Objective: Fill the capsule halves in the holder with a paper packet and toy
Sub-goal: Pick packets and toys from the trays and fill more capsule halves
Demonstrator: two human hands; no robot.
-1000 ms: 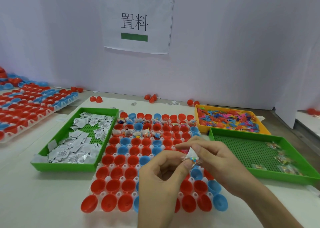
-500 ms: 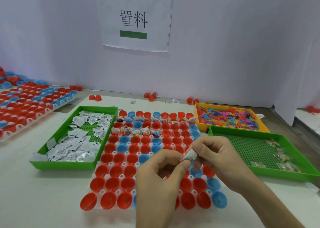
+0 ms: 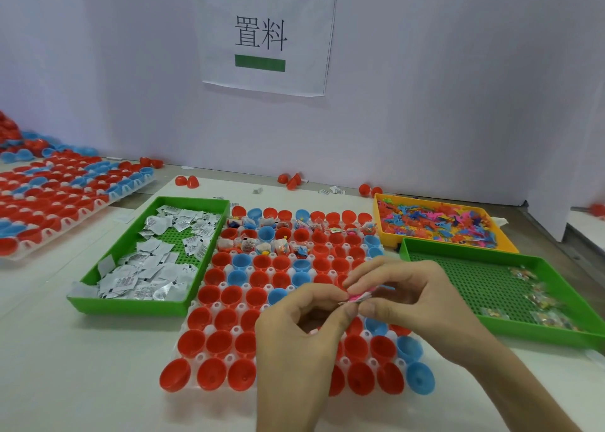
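A white holder [image 3: 214,307] carries rows of red and blue capsule halves [image 3: 222,340]. Some halves in its two far rows hold packets and toys [image 3: 281,245]; the near rows look bare inside. Above the holder's near middle, my left hand [image 3: 298,330] and my right hand [image 3: 409,297] meet and pinch a small white paper packet with a pink toy [image 3: 358,297] between fingertips. Both hands hide several capsule halves beneath them.
A green tray of white paper packets [image 3: 157,261] lies left of the holder. A yellow tray of coloured toys [image 3: 435,222] sits at the back right, a green tray [image 3: 491,277] with a few clear bags before it. Another filled holder [image 3: 59,195] lies far left. A white wall stands behind.
Both hands stayed together over the holder, working the small packet. It now lies flatter between the fingertips with pink showing. The camera view shifted slightly.
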